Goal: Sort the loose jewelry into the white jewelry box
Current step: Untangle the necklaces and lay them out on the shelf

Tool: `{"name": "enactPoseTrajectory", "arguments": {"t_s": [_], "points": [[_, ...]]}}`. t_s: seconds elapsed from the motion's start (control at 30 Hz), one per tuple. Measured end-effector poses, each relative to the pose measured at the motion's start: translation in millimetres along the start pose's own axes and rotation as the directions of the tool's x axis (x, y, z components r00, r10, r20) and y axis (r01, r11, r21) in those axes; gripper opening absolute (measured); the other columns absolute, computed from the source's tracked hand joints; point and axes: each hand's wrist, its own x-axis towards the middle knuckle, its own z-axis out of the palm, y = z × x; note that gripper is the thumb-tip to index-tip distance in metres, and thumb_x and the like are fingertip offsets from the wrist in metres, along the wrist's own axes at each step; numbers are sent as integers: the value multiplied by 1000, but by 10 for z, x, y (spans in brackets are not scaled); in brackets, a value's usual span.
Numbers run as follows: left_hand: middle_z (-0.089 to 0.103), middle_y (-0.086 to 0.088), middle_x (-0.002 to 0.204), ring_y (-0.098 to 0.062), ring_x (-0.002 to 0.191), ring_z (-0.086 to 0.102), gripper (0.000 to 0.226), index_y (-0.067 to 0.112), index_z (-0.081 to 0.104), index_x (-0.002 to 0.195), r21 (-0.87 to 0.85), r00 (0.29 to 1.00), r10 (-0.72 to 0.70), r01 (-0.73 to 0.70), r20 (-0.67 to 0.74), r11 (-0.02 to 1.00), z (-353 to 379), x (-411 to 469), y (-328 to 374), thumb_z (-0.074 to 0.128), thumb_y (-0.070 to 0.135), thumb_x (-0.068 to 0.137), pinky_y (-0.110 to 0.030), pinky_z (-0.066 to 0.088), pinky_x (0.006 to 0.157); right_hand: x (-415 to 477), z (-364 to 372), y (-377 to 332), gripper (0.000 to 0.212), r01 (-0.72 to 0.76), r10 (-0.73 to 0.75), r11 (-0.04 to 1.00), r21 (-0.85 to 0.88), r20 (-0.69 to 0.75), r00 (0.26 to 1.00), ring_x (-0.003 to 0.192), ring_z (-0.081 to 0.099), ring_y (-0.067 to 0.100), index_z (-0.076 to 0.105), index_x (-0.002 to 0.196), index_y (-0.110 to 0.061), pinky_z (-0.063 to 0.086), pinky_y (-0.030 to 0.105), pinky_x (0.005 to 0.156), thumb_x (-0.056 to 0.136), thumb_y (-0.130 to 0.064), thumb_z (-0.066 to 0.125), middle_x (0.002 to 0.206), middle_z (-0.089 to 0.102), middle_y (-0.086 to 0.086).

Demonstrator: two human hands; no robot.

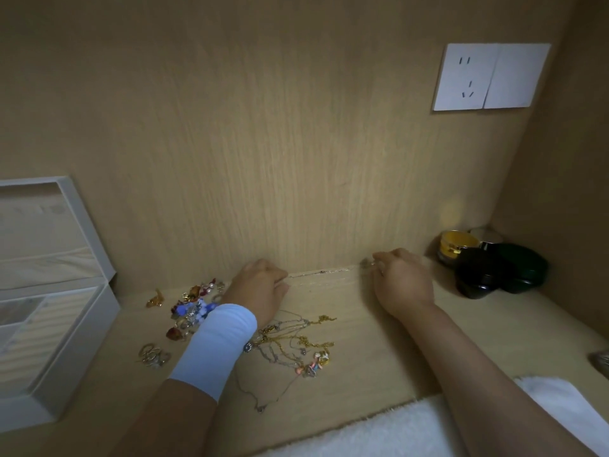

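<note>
A thin silver chain (321, 272) is stretched level between my two hands, close to the back wall. My left hand (260, 286), with a white band on the wrist, pinches its left end. My right hand (400, 280) pinches its right end, where a small pendant (365, 263) shows. Below my left hand lies a tangle of gold and silver necklaces (296, 344). Coloured earrings and beads (192, 308) sit to its left, with a few rings (152, 355) nearer me. The white jewelry box (71, 344) stands open at the left, its lid (89, 225) raised.
A gold-lidded jar (456, 246) and dark round containers (499, 270) stand in the back right corner. A wall socket (491, 77) is high on the back wall. White fluffy cloth (418, 430) covers the shelf's front edge. A wooden side wall closes the right.
</note>
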Motion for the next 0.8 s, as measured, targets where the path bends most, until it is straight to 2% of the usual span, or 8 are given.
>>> {"name": "enactPoseTrajectory", "arguments": {"t_s": [0.1, 0.2, 0.27, 0.4, 0.53, 0.63, 0.73, 0.8], "points": [[26, 5, 158, -17, 145, 21, 52, 22, 34, 150, 0, 970, 10, -10, 244, 1000, -18, -43, 136, 34, 44, 103, -29, 15, 118, -118, -10, -157, 48, 171, -158, 983, -73, 161, 974, 141, 31, 28, 44, 144, -22, 29, 41, 112, 103, -46, 34, 154, 36, 6], [-1, 6, 164, -14, 150, 0, 65, 21, 9, 156, 162, 891, -57, -19, 451, 987, 44, -76, 191, 21, 55, 102, -36, 5, 122, -200, 122, -204, 67, 148, -107, 986, -80, 383, 917, 154, 3, 27, 19, 156, -17, 10, 48, 122, 102, -57, 22, 166, 8, 8], [-9, 6, 164, -12, 150, -6, 68, 22, 2, 156, 213, 882, -72, -32, 466, 977, 90, -81, 170, 17, 57, 101, -38, 1, 122, -204, 164, -183, 73, 119, -63, 988, -95, 460, 886, 154, -7, 26, 5, 159, -19, 3, 49, 123, 100, -62, 15, 167, -5, 9], [-14, 9, 162, -9, 149, -12, 68, 23, -3, 156, 194, 887, -55, -40, 458, 980, 151, -70, 102, 16, 57, 100, -39, -5, 122, -129, 189, -147, 75, 93, -36, 990, -108, 443, 896, 154, -10, 24, 2, 159, -24, -1, 52, 123, 98, -67, 12, 167, -9, 7], [-5, 12, 163, -7, 149, -7, 61, 28, 7, 156, 104, 907, -3, -45, 422, 994, 87, -79, 62, 23, 52, 102, -36, -3, 122, -99, 184, -142, 73, 104, -60, 991, -82, 426, 903, 154, -8, 25, 4, 159, -26, 0, 55, 122, 99, -64, 18, 167, -7, 7], [13, 15, 161, -7, 149, 7, 52, 32, 26, 152, -80, 958, 48, -27, 282, 996, -81, -125, -1, 36, 43, 103, -31, 4, 121, -111, 112, -185, 62, 146, -131, 989, -19, 332, 934, 154, -3, 27, 16, 157, -27, 3, 54, 121, 102, -54, 29, 167, 0, 5], [45, 13, 145, -10, 135, 39, 38, 32, 50, 139, -206, 997, 29, -13, 74, 978, -301, -195, -111, 47, 30, 101, -26, 25, 114, -137, 44, -322, 46, 309, -312, 950, 47, 168, 935, 146, 29, 29, 41, 146, -28, 26, 47, 116, 101, -39, 41, 158, 33, 3], [59, 14, 127, -7, 114, 55, 29, 33, 62, 126, -224, 1000, -17, 18, 7, 974, -410, -301, -152, 51, 27, 99, -25, 38, 104, -175, -1, -489, 36, 422, -441, 895, 146, 138, 887, 125, 52, 27, 59, 133, -27, 41, 39, 103, 99, -27, 49, 136, 58, 2]]}}
